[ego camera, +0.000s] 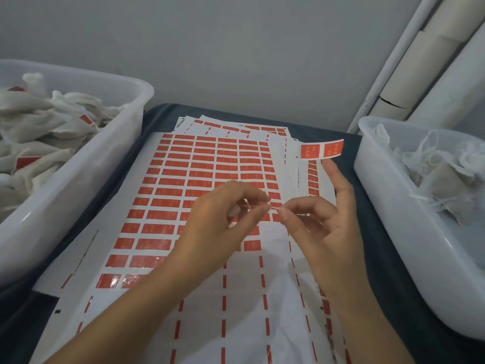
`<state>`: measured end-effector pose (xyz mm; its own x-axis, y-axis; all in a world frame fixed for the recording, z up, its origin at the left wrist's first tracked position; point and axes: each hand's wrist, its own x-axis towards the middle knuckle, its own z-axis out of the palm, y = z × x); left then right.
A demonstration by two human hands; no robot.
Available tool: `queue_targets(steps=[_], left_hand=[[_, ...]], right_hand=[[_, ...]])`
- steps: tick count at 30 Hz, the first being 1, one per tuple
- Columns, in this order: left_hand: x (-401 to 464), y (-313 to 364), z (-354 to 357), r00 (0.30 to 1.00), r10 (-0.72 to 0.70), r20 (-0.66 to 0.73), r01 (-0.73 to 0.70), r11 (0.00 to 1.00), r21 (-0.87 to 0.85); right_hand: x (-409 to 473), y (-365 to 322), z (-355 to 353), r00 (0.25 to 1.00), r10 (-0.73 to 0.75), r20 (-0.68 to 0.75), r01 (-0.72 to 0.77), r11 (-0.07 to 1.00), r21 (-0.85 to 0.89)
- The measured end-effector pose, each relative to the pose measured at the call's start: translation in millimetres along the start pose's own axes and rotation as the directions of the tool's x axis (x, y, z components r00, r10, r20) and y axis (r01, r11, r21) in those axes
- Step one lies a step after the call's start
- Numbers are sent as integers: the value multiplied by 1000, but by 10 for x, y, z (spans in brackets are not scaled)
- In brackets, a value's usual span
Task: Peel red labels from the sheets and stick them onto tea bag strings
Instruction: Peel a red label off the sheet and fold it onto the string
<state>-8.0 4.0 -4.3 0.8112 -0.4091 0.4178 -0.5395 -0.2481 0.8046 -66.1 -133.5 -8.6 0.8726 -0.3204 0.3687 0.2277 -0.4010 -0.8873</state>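
Left hand [231, 219] curled, thumb and forefinger pinching something thin and reddish at the tips (too small to tell if it's a folded label or string). Right hand [322, 227] meets it tip to tip, thumb and forefinger pinching the same small bit, other fingers raised; a peeled red label [322, 149] of two red squares sticks to the tip of its upright finger, hanging in the air above the sheets. Both hands hover over the top label sheet [183, 179], red labels left on its upper and left part, lower rows peeled to white backing with thin red strips. More sheets [236, 126] fanned underneath, behind and to the right. All on a dark blue bench [367, 206]. Left bin [78, 166], white plastic, piled with tea bags [39, 122], some with red labels showing. Right bin [393, 219], white plastic, holds fewer tea bags with loose white strings [430, 151]. Grey wall [236, 48] behind, white pipes [420, 61] at right.
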Motion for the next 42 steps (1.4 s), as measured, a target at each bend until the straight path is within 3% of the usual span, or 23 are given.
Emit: queue_targets(steps=[5,10,13,16,24,33,42], left_hand=[[34,-29,-57,990,-103,94,107,994,-33],[75,-66,-113,956,-293,24,292,936,-197],[66,-39,-107,958,-284,49,288,939,-187],[40,-4,-94,966,-244,88,256,952,-167],[30,26,-86,965,-241,108,255,956,-145],[70,73,-132,900,-393,188,433,852,-294],[57,48,-109,916,-349,196,385,903,-190]], right_hand=[[23,15,-17,1000,-3,-13,2,999,-36],[51,-48,-109,989,136,-55,-133,990,53],[37,-103,-106,977,202,72,-212,960,181],[-6,-77,-7,958,209,197,-244,953,178],[-4,-13,-26,972,197,130,-215,966,143],[4,-34,-31,984,145,102,-156,982,108],[5,-6,-42,992,95,87,-100,994,52]])
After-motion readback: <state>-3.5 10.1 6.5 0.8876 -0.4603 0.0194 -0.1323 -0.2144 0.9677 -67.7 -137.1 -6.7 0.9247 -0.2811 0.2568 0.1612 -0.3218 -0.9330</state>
